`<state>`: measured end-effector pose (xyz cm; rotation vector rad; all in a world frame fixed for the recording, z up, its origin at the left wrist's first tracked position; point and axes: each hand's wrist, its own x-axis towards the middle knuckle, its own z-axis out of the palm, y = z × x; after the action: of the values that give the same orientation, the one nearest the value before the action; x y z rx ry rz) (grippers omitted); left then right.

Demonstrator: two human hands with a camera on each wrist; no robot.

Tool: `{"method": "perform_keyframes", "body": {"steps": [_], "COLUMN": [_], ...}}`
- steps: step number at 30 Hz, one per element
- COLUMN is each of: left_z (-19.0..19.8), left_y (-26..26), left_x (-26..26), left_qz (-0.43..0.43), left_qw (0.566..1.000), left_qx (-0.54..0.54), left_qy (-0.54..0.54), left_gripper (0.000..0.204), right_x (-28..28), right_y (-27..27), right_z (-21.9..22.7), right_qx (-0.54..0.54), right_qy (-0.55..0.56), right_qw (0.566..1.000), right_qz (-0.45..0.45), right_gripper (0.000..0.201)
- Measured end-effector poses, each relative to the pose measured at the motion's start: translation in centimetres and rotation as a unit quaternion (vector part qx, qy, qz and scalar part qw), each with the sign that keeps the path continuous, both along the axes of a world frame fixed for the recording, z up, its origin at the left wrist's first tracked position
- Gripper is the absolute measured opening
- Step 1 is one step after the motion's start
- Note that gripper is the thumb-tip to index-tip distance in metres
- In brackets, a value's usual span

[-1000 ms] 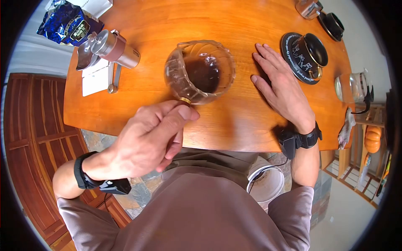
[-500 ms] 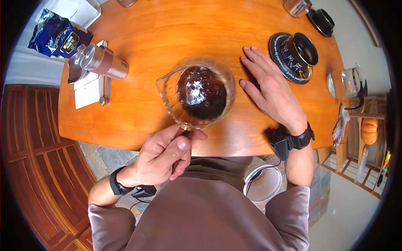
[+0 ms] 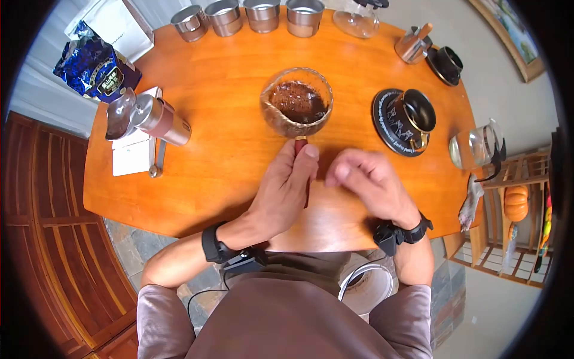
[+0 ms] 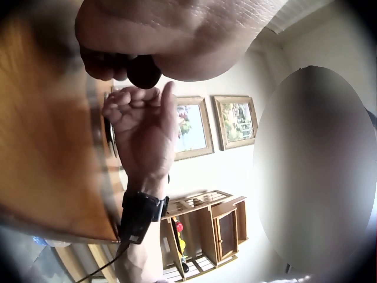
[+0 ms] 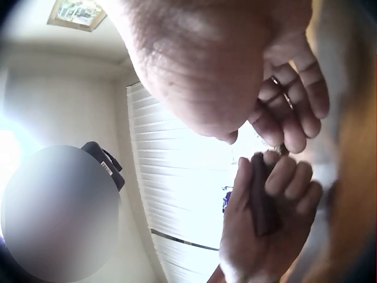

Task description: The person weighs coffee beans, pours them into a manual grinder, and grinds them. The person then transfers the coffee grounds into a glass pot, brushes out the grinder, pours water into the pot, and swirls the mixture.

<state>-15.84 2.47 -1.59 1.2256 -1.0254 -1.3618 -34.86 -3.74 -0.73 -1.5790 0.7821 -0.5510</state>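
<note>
A ribbed glass pot [image 3: 296, 105] with dark brown contents is held over the table by its dark red handle [image 3: 301, 145]. My left hand [image 3: 281, 191] grips that handle, thumb along its top; in the right wrist view the fingers curl round the handle [image 5: 264, 203]. Just right of it, my right hand [image 3: 373, 185] is raised with loosely bent fingers and holds nothing; the left wrist view shows its palm [image 4: 144, 138]. To the right a black cup [image 3: 417, 112] stands on a black saucer [image 3: 388, 122] with white drawings.
Several metal cups [image 3: 263, 15] and a glass server [image 3: 357, 21] line the far edge. A grinder [image 3: 158, 119], white scale [image 3: 133, 157] and blue bag [image 3: 98, 69] stand at left. At right are a metal pot [image 3: 412, 46], second black cup [image 3: 447, 61] and glass jug [image 3: 472, 146].
The left hand has shifted right with the glass pot, which has moved farther from the body. The right hand has lifted off the table and come in towards the handle, its fingers now bent.
</note>
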Motion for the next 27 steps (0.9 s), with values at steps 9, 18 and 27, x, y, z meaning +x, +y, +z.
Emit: {"method": "perform_keyframes", "body": {"steps": [9,18,27], "left_z": [-2.0,-1.3,0.6], "left_y": [-2.2,-1.6,-1.7], "left_x": [-1.7,0.0,2.1], "left_qz": [-0.007,-0.14,-0.375], "left_qw": [0.994,0.984,0.922], "left_qx": [-0.106,-0.107,0.058], "left_qy": [0.0,0.024,-0.077], "left_gripper": [0.034,0.034,0.027], "right_x": [2.0,1.2,1.3], "right_y": [1.1,-0.1,-1.0], "right_z": [0.3,0.2,0.1], "right_qx": [0.179,0.246,0.248], "right_qy": [-0.131,-0.211,-0.253], "right_qw": [0.974,0.946,0.934], "right_qz": [0.049,-0.011,-0.042], "right_gripper": [0.032,0.031,0.034]}}
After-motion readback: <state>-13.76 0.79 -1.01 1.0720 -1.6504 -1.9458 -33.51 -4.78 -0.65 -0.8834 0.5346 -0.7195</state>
